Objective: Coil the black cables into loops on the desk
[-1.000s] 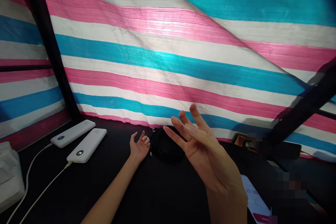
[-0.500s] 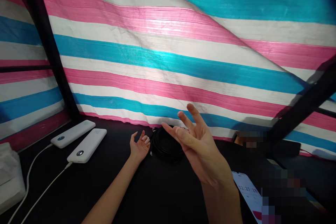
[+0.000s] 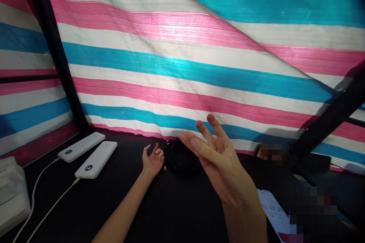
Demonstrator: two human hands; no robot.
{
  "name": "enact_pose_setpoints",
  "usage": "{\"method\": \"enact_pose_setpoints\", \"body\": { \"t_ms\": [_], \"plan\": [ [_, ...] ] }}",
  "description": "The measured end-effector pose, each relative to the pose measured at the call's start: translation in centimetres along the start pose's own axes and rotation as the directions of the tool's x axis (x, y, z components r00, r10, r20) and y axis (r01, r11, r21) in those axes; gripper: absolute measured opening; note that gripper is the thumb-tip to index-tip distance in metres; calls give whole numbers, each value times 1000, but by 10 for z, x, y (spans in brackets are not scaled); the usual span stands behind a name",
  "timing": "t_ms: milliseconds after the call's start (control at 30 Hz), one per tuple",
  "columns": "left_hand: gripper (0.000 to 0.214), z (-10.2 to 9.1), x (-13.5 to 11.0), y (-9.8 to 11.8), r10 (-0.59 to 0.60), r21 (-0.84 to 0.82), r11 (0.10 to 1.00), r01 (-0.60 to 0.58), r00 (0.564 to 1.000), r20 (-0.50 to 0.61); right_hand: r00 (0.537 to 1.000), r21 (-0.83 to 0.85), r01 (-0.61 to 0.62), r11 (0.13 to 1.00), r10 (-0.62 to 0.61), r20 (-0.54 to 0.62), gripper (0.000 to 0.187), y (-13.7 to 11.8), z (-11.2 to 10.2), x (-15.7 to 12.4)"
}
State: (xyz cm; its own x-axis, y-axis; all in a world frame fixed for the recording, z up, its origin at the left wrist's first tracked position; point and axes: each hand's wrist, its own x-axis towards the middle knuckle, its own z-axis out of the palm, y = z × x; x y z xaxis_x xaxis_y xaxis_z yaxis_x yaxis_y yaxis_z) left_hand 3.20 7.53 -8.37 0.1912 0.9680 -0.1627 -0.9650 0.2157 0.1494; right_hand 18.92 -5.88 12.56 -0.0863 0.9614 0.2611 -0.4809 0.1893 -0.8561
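Note:
My left hand [image 3: 152, 162] rests palm up on the black tabletop [image 3: 137, 205], its fingers loosely curled around nothing. Just to its right lies a coil of black cable [image 3: 182, 158], with a small white connector [image 3: 164, 168] near its edge. My right hand [image 3: 218, 159] is raised in the air in front of the coil, fingers spread and empty. Its fingertips overlap the coil's top edge in this view, and I cannot tell whether they touch it.
Two white power banks [image 3: 87, 147] with white cables lie at the left, beside a white stack of paper or tissue [image 3: 13, 197]. A phone [image 3: 272, 210] showing the time lies at lower right. A striped tarp [image 3: 182, 72] and black frame poles [image 3: 54, 53] stand behind.
My right hand has turned slightly and drawn back a little, still in the air above the coil. My left hand stays on the table. The view has shifted slightly.

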Motion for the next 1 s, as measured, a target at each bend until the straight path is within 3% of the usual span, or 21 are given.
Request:
{"method": "enact_pose_setpoints", "body": {
  "t_ms": [433,700,1000],
  "plan": [
    [22,-2,0,0,-5,-3,1000,5,1000,19,998,95,-6,995,0,69,41,-1,4,-3],
    [18,-2,3,0,17,12,1000,-17,999,-32,991,-1,-20,1000,20,129,55,-3,4,-6],
    [18,0,1,-1,17,18,1000,-16,999,-51,990,12,-27,1000,26,136,49,-2,4,-5]
  ]
}}
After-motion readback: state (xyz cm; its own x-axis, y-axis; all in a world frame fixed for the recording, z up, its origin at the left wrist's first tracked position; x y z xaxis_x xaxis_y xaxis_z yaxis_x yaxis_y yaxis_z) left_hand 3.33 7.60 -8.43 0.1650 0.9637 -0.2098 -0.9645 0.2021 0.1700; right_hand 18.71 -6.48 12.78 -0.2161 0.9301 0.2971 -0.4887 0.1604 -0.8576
